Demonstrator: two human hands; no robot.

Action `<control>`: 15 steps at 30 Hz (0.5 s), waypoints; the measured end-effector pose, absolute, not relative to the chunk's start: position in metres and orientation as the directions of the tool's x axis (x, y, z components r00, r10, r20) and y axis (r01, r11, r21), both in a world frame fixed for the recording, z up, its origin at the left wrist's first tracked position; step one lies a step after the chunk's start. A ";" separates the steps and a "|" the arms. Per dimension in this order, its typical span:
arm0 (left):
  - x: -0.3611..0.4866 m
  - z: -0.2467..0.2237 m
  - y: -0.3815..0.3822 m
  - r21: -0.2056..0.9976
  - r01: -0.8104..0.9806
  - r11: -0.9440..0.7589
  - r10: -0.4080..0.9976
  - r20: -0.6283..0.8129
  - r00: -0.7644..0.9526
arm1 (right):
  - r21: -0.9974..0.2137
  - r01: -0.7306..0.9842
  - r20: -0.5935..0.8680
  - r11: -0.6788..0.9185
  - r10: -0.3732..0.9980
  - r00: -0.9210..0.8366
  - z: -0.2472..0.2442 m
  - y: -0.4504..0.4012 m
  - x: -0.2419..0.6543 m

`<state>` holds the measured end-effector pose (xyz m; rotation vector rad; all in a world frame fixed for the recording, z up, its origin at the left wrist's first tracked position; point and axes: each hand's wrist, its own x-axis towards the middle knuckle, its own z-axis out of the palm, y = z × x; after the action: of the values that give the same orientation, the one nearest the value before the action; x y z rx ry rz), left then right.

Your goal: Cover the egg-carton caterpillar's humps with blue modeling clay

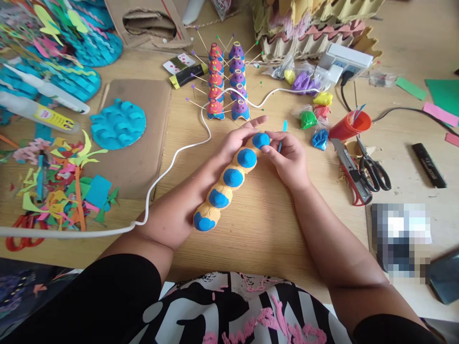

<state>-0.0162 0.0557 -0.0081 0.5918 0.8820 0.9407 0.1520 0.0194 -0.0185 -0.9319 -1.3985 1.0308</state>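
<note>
An orange strip of bumps with blue caps (233, 177) slants from upper right to lower left above the table. Its far end lies between my two hands. My left hand (238, 138) supports the strip from behind and below, with some fingers stretched past its far end. The thumb and fingers of my right hand (289, 157) pinch the edge of the topmost bump. A thin blue tool (285, 126) shows just behind the right fingers; whether they touch it is hard to tell. Farther back stand a red bumpy strip (215, 79) and a purple one (237, 79), both with pins stuck in.
A white cable (175, 155) crosses the table over the cardboard (132, 172). Paper scraps (68, 177) and glue bottles (53, 117) are at left. At right are an orange cup (349, 125), a cutter (353, 177), scissors (375, 169), clay packets (308, 119) and a marker (429, 165).
</note>
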 end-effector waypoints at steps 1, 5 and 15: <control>-0.016 -0.008 0.056 0.758 -0.439 0.481 0.875 -0.384 0.295 | -0.950 -0.020 0.312 0.312 0.946 -0.084 -0.019 0.020 0.152; -0.013 -0.010 0.057 0.739 -0.466 0.486 0.873 -0.394 0.286 | -0.952 -0.005 0.306 0.307 0.949 -0.078 -0.019 0.020 0.152; -0.014 -0.009 0.056 0.766 -0.446 0.463 0.884 -0.363 0.295 | -0.945 0.031 0.322 0.324 0.945 -0.060 -0.019 0.018 0.149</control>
<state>-0.0140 0.0557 -0.0093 0.5979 0.8704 0.9579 0.1492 0.0181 -0.0189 -0.9643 -1.4162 0.9804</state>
